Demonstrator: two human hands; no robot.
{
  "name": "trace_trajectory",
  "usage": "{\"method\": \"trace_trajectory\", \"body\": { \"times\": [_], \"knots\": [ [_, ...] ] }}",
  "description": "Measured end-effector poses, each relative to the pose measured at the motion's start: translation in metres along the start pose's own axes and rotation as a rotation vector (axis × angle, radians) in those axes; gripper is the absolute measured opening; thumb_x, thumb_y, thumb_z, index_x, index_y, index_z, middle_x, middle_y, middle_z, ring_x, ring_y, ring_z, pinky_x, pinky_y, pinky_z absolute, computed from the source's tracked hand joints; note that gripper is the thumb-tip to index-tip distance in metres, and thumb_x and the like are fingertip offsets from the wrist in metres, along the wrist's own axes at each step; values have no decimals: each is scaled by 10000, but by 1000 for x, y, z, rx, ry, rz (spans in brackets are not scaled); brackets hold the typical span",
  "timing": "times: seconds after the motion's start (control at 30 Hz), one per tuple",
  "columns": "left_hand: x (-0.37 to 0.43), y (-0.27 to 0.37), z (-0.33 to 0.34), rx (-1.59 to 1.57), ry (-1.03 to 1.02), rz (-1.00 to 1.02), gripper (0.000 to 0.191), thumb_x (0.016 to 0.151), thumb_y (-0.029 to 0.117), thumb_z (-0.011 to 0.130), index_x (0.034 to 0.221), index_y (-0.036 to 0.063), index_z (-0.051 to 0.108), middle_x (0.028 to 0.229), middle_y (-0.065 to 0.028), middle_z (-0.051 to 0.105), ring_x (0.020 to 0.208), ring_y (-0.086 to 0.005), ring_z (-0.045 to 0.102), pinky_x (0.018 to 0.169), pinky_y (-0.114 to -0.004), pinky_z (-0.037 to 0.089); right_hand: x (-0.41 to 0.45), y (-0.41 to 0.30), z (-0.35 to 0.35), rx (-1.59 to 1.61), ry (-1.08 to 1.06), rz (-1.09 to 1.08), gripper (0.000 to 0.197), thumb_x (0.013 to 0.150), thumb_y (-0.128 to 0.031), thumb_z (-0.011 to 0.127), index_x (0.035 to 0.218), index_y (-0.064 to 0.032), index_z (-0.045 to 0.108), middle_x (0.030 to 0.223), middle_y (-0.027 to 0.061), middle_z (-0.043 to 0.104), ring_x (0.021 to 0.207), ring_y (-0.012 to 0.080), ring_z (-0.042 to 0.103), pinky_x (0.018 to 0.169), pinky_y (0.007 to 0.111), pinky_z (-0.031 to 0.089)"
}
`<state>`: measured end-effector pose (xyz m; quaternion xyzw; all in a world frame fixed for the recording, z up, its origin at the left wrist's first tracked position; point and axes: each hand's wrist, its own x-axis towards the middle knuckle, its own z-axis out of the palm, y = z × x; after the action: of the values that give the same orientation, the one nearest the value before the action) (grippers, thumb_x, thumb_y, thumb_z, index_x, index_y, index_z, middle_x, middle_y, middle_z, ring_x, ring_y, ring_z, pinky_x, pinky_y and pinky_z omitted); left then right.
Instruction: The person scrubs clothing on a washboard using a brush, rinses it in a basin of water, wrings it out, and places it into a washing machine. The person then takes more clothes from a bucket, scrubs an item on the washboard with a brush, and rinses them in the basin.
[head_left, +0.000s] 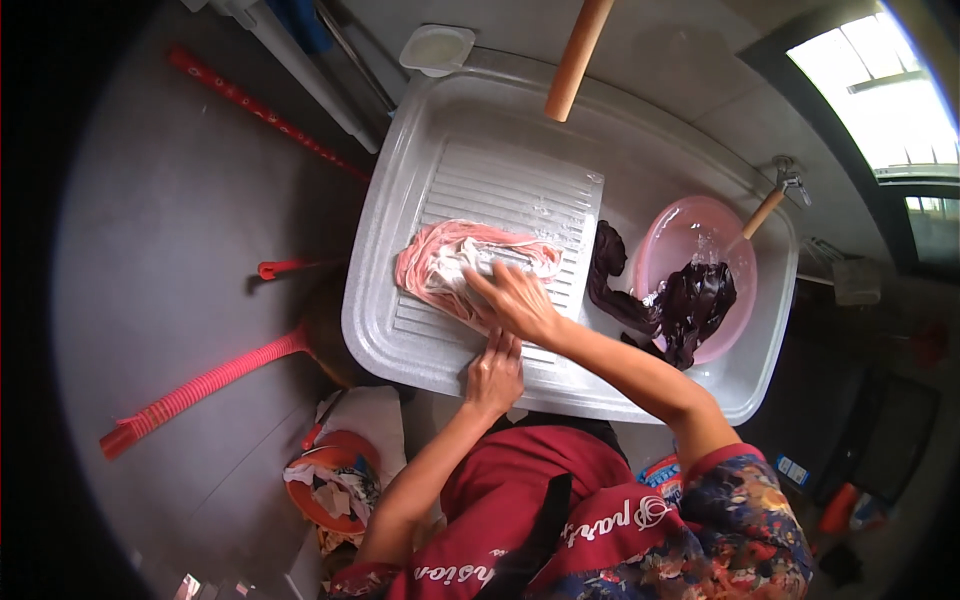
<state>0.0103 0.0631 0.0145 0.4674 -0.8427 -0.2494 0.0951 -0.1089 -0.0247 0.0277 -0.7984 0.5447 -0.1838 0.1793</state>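
Note:
A wet pink and white cloth (439, 259) lies bunched on the ribbed washboard (510, 191) moulded into a grey speckled laundry sink (367, 247). My right hand (521, 304) is over the cloth's lower right part, blurred, with thumb and finger spread. Just below it, my left hand (495, 375) pinches the near edge of the cloth against the board; its fingertips are partly hidden. Suds or water spots show on the ribs. Right of the board, a dark garment (697, 300) lies partly in a pink basin (739, 330) and trails over its rim into the sink.
Water runs from a tap (787, 180) through a tan tube (763, 214) into the basin. A wooden-coloured rod (577, 64) hangs over the sink's back. A white plastic dish (437, 49) sits on the rear corner. On the left are an orange bucket (300, 499) and a red-wrapped handle (217, 382).

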Motion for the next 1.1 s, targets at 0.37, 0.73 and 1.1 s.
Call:
{"method": "trace_trajectory", "body": {
  "times": [0.37,0.73,1.1],
  "knots": [
    [3,-1,-2,2,43,47,377,763,142,541,1104,-17,515,1152,-188,513,1111,-329,487,835,-360,481,42,-5,13,-2,51,87,473,766,-262,613,1193,-129,458,888,158,495,699,302,544,539,409,453],
    [4,0,-1,-9,66,61,409,754,144,534,1118,-40,504,1125,-200,524,1123,-344,475,848,-353,478,44,3,21,125,101,106,513,744,-272,638,1199,-135,445,860,172,497,728,330,550,569,441,455],
    [5,3,-4,11,27,33,400,766,118,504,1137,-30,495,1214,-196,489,1124,-340,487,836,-361,483,46,3,23,38,196,99,510,720,-238,647,1186,-125,472,853,146,502,697,302,557,506,409,458]
  ]
}}
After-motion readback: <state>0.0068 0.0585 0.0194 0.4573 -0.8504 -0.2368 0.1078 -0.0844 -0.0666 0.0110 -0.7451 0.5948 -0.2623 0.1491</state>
